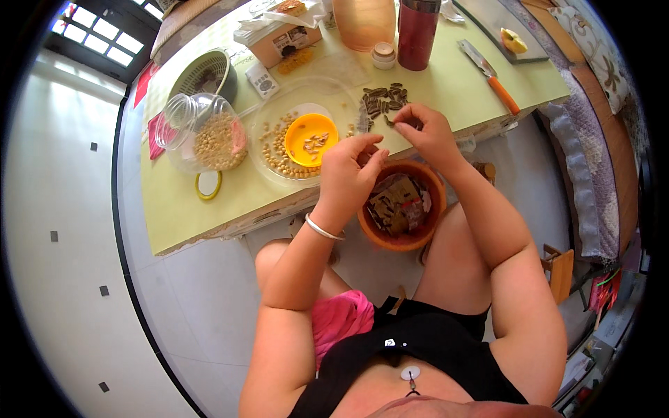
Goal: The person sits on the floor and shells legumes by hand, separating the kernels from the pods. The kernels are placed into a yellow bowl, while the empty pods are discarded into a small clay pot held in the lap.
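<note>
My right hand is at the table's near edge, thumb and forefinger pinched on a dark sunflower seed. Just beyond its fingertips lies a loose pile of dark sunflower seeds. My left hand is to the left and nearer me, fingers curled with thumb and forefinger close together; whatever may be between them is hidden. Beside it, a small yellow bowl contains several pale kernels. The bowl rests in a round clear plastic tray among pale round beans.
An orange bin with scraps stands below my hands. On the table are a tipped clear jar of beans, a yellow-rimmed lid, a green colander, a dark red tumbler, and an orange-handled knife near a cutting board.
</note>
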The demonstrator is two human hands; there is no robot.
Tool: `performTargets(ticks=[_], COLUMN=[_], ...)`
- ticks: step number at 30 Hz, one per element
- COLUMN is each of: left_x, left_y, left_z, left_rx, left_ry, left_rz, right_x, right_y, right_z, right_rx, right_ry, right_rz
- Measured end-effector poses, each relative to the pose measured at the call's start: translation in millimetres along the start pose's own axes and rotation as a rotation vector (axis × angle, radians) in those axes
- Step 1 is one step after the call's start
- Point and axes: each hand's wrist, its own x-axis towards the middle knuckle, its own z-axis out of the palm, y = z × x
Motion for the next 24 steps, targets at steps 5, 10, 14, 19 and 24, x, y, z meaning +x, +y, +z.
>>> performTargets(ticks=[5,10,14,19,24], left_x=[5.0,7.1,5.9,-0.2,-0.6], left_y=[-19.0,-22.4,-17.6,-13.2,-14.1], left_z=[7.5,11.8,16.9,20.9,21.7], left_rx=[-0.061,0.207,0.492,0.626,0.509], left_ry=[0.115,0.178,0.238,0.187,0.188], left_rz=[0.158,0.379,0.564,0.504,0.455], right_x=[-22.7,-26.4,-28.6,-32.3,-32.7], right_y=[-13.6,-23.7,-18.2,-12.5,-12.4], right_z=[11.5,13.8,17.2,27.0,30.2], right_rx=[0.715,0.622,0.617,0.692,0.604], right_ry=[-0.229,-0.169,-0.095,-0.005,0.0], right_rz=[0.307,0.355,0.326,0.319,0.293])
